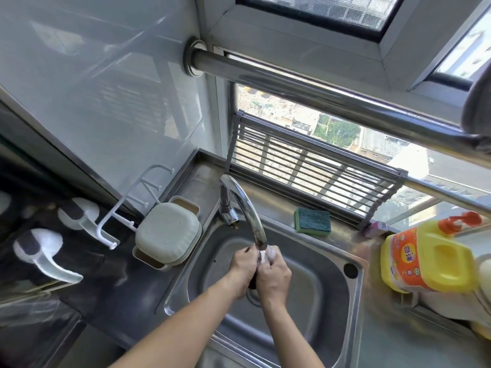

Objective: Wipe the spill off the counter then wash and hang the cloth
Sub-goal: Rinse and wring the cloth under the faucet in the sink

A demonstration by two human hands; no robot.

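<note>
Steel sink [332, 301] mid-basin, left hand [243, 269] and right hand [273, 278] grip cloth [261, 257] under faucet [245, 205]

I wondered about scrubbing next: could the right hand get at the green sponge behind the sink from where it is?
Probably yes, once it lets go. The right hand and left hand both grip the cloth under the faucet. The sponge lies on the sink ledge beyond, with nothing between them.

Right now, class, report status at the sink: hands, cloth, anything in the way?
Left hand and right hand both gripping the dark wet cloth under the curved chrome tap. Washing under way, not hung. Nothing in the way.
</note>
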